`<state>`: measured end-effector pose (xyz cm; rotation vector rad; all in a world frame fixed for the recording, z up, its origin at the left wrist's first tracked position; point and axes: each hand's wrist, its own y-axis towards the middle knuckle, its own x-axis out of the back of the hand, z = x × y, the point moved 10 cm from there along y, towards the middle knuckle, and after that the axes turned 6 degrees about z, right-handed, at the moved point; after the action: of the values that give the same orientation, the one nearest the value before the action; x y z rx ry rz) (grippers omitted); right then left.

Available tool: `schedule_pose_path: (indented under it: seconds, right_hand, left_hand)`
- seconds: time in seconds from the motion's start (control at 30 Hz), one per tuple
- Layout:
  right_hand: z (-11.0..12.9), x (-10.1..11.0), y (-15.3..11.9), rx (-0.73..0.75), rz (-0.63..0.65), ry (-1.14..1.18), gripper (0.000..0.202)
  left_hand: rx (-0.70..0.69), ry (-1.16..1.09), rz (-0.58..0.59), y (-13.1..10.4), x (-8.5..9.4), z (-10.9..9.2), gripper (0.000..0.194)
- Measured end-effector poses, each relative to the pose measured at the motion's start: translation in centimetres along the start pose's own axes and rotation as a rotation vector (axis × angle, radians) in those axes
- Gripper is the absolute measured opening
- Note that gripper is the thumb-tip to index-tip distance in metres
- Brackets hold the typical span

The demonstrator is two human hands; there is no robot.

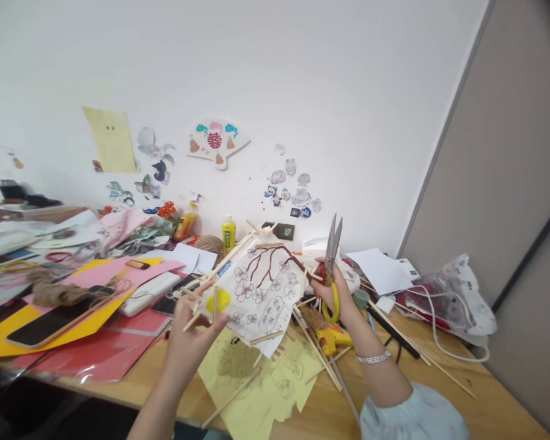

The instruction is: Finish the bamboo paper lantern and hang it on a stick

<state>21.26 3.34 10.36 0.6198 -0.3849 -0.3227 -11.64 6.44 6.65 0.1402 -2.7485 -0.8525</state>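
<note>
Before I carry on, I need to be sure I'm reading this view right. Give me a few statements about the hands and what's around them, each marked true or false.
1. The right hand holds the scissors. True.
2. The scissors' blades point down at the tabletop. False: they point upward.
3. The left hand holds the flower-drawn paper. True.
4. The left hand grips the yellow glue gun. False: the glue gun lies on the tabletop.
5. A fan-shaped cutout is on the wall. True.

White paper (262, 278) with brown branches (294, 255) and pink-tinged blossoms (244, 290), yellow-handled scissors (330, 261)
</note>
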Motion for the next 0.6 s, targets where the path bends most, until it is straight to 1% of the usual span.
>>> schedule_pose_path:
  seconds: [0.1,0.17,0.23,0.33,0.37,0.5,0.53,0.6]
  right_hand:
    - [1.4,-0.4,0.6,0.021,0.016,0.012,0.037]
    - [2.1,-0.7,1.0,0.025,0.022,0.019,0.038]
    - [2.4,-0.9,1.4,0.019,0.029,0.019,0.039]
    - [2.1,-1.1,1.8,0.013,0.035,0.014,0.042]
    - [1.9,-1.2,1.8,0.016,0.037,0.008,0.043]
    - [1.3,-1.1,1.6,0.073,0.025,-0.013,0.043]
    - [1.1,-0.8,1.3,0.091,0.002,-0.011,0.041]
    - [0.8,-0.1,0.7,0.114,-0.054,-0.004,0.037]
  left_hand:
    - [-0.003,0.111,-0.019,0.4,0.9,0.6,0.057]
    - [-0.003,0.123,-0.066,0.6,1.4,0.6,0.057]
    - [0.004,0.086,-0.080,0.8,1.3,0.7,0.058]
    - [0.036,-0.053,-0.072,1.2,0.8,1.4,0.059]
    - [0.041,-0.068,-0.080,1.3,0.7,1.7,0.058]
    - [-0.029,0.056,-0.169,1.6,1.1,1.4,0.044]
    - [-0.033,0.093,-0.206,1.6,1.3,1.3,0.040]
    - [0.001,0.126,-0.295,1.5,2.0,1.5,0.034]
